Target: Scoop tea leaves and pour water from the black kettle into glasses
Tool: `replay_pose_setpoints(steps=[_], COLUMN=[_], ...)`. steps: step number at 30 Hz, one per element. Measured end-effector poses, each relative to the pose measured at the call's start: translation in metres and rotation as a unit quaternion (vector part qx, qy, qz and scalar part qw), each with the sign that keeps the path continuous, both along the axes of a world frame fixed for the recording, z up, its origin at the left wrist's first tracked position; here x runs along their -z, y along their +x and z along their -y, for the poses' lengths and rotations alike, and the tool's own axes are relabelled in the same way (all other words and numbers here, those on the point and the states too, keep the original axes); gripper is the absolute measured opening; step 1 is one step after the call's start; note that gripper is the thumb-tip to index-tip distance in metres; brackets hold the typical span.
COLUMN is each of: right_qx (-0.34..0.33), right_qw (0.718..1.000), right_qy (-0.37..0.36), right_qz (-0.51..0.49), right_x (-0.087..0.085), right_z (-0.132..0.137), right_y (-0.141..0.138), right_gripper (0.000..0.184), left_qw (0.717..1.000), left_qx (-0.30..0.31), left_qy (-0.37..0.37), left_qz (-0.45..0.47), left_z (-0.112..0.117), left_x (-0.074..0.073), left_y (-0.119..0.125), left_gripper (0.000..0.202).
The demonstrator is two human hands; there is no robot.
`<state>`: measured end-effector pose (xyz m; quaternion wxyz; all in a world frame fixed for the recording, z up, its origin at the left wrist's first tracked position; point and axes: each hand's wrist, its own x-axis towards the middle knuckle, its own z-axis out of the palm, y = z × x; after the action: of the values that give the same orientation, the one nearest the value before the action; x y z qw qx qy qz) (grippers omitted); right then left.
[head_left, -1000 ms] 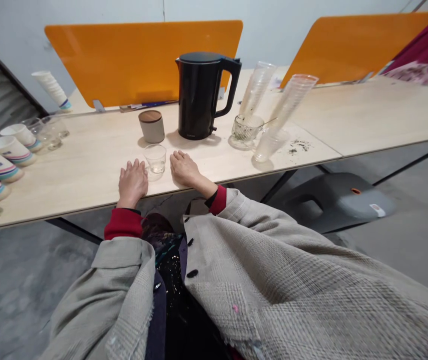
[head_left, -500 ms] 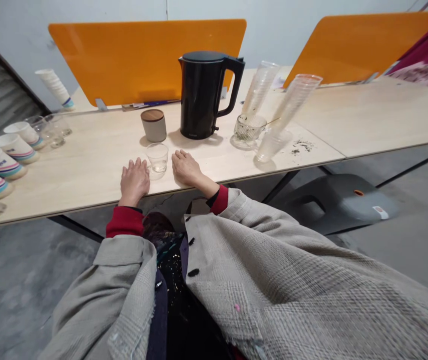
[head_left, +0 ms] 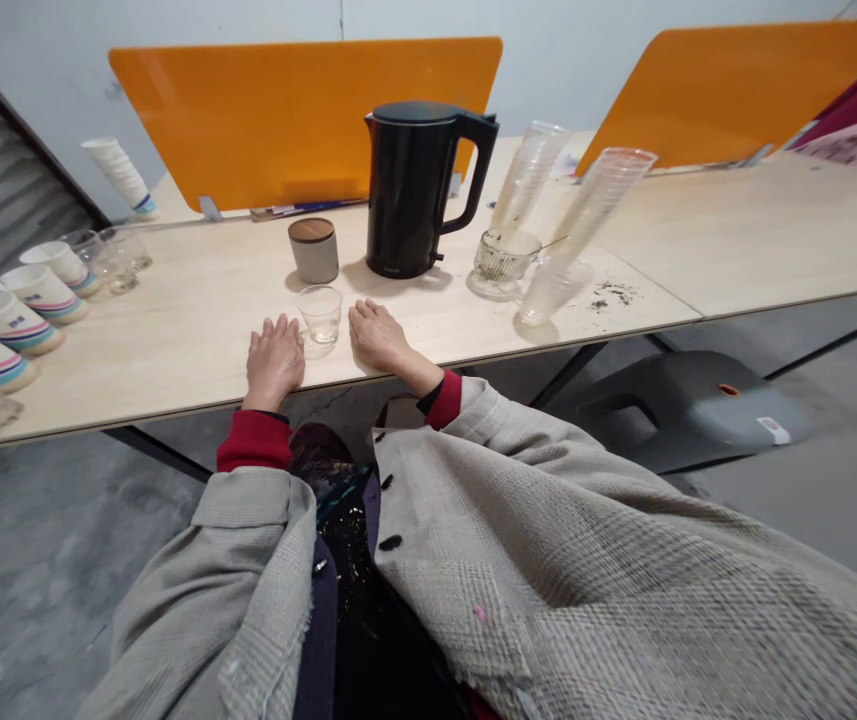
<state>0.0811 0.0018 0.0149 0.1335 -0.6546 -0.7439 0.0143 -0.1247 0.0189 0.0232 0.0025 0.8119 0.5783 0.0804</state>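
Two bare hands rest flat and empty on the counter (head_left: 195,300): the left hand (head_left: 274,362) and right hand (head_left: 378,335) lie just either side of a small glass tumbler (head_left: 321,314), apart from it. Behind stand a lidded canister (head_left: 313,250), a black electric kettle (head_left: 408,190) and a tilted stack of clear plastic cups (head_left: 593,215) — nothing lies between hands and tumbler.

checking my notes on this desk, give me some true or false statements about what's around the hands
The left hand grips the small clear drinking glass. False: it lies palm down on the pale wooden desk, holding nothing.
The glass stands between the left hand and the right hand. True.
The matte black electric kettle stands beyond the glass. True.
The grey cylindrical canister beside the kettle has a red lid. False: its lid is wooden.
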Motion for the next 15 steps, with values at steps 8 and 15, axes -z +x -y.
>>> replay_pose_setpoints(steps=[8,15], right_qx=[-0.006,-0.008], right_qw=[1.000,1.000], right_qy=[0.013,0.014], right_qz=[-0.002,0.001], right_x=[0.0037,0.0048], right_z=[-0.0018,-0.0027], right_y=[0.0004,0.0009], right_gripper=[0.044,0.044], left_qw=[1.000,1.000], left_qx=[-0.002,0.001], left_qy=[0.009,0.003], left_qz=[-0.002,-0.011], left_z=[-0.0014,-0.0015], left_x=[0.0034,0.0015], left_y=[-0.0007,-0.0007], left_gripper=[0.063,0.064])
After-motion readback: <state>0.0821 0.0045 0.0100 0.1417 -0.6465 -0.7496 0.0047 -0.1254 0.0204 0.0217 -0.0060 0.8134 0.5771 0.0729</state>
